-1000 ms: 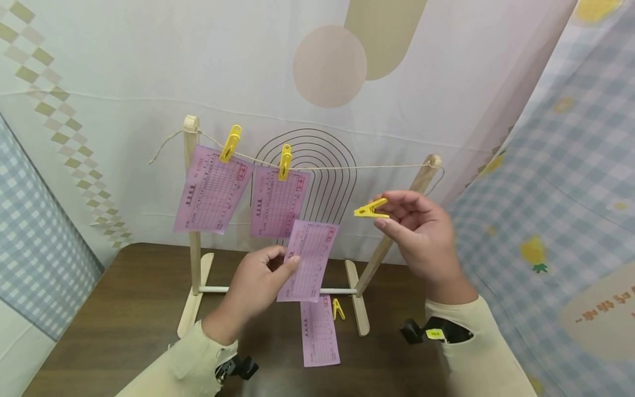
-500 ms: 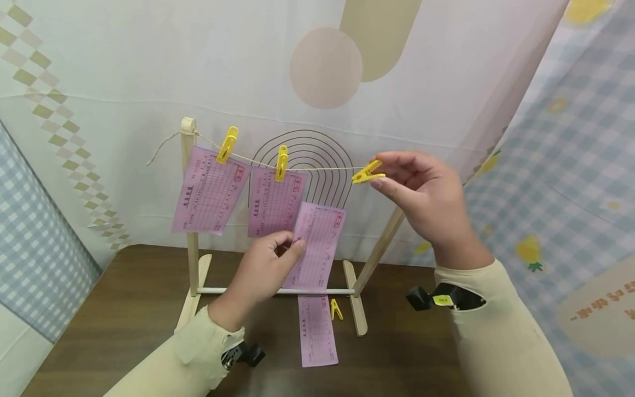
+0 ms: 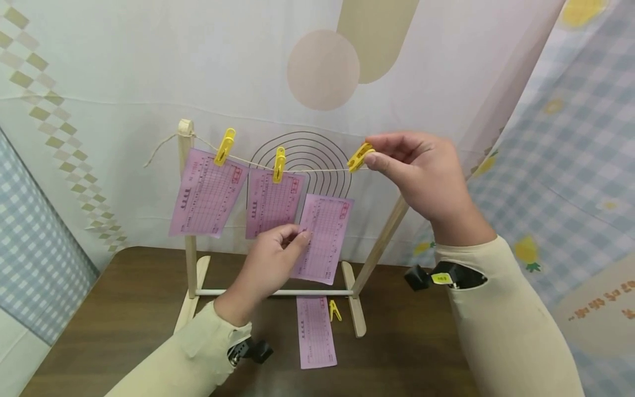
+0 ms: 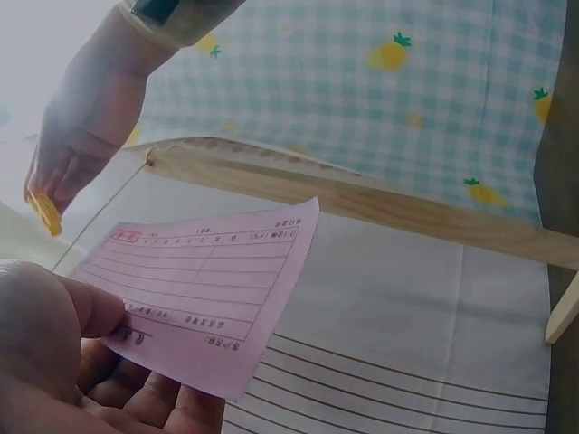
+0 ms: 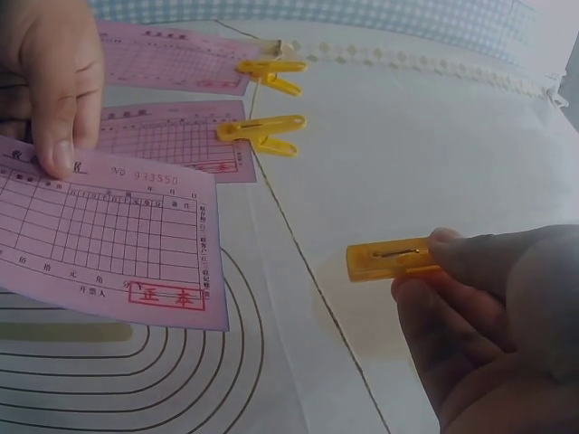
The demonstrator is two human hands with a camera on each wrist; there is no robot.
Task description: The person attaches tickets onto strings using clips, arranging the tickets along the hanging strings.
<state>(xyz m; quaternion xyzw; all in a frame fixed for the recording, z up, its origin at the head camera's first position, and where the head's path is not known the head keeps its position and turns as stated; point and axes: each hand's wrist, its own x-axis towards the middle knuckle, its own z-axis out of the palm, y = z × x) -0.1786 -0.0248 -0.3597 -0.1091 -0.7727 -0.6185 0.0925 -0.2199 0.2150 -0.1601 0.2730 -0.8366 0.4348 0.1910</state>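
My left hand (image 3: pixel 275 253) pinches a pink printed receipt slip (image 3: pixel 324 237) by its left edge, thumb in front. The slip's top edge lies a little below the string (image 3: pixel 317 170) in the head view. My right hand (image 3: pixel 416 176) pinches a yellow clothespin (image 3: pixel 360 156) by its handle ends, right by the string. In the right wrist view that clothespin (image 5: pixel 389 260) stands apart from the string, to its right. Two more pink slips, a left slip (image 3: pixel 208 193) and a middle slip (image 3: pixel 274 204), hang from the string under yellow clothespins, a left clothespin (image 3: pixel 225 146) and a middle clothespin (image 3: pixel 279 164).
The string runs between two wooden posts, a left post (image 3: pixel 190 259) and a right post (image 3: pixel 379 248), joined low by a white rod (image 3: pixel 278 293). On the brown table (image 3: pixel 124 309) lie another pink slip (image 3: pixel 316 336) and a yellow clothespin (image 3: pixel 334 311). Patterned cloth (image 3: pixel 139 66) hangs behind.
My right hand has raised the clothespin to the string and now squeezes its handles together. My left hand has lifted its slip up and to the right, closer to the string.
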